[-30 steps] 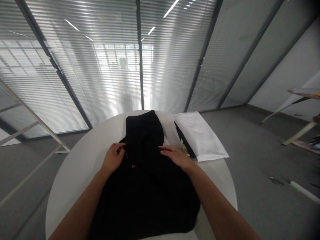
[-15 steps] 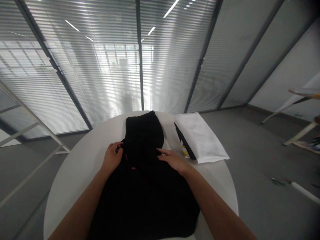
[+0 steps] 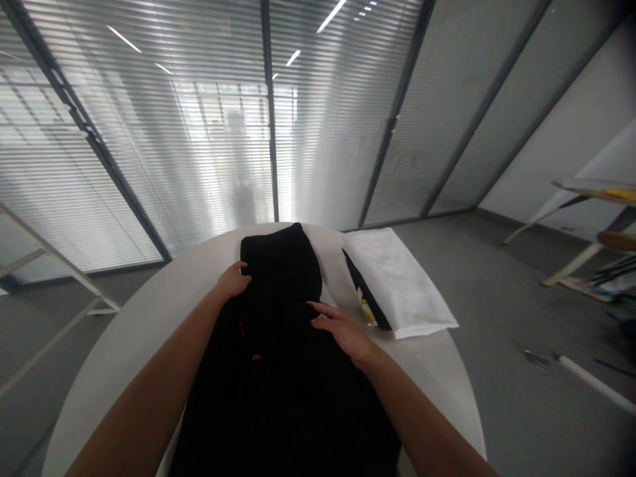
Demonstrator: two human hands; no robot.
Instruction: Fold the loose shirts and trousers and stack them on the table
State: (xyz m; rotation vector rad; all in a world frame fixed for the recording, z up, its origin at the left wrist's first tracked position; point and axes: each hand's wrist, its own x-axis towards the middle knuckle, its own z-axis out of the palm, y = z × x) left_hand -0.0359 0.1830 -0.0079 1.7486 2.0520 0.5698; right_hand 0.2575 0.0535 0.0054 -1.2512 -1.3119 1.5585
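A black garment (image 3: 283,265) with small pink lettering lies over the table, its narrower folded part at the far end and its dark mass running toward me. At the left edge of that folded part, my left hand (image 3: 233,281) is closed, thumb and fingers pinching the fabric. Resting on the right side of the garment is my right hand (image 3: 345,331), its fingers stretched out and slightly apart. Dark fabric makes the folds under both hands hard to make out.
The round white table (image 3: 109,358) carries a white folded cloth (image 3: 402,281), with black and yellow material showing at its left edge. Blinds behind glass (image 3: 213,165) stand beyond. A white metal frame (image 3: 59,262) is at the left, a wooden-topped stool (image 3: 616,240) at the right.
My left hand has moved farther up along the garment's left edge and now pinches there. My right hand stays near the right side. The view has shifted slightly.
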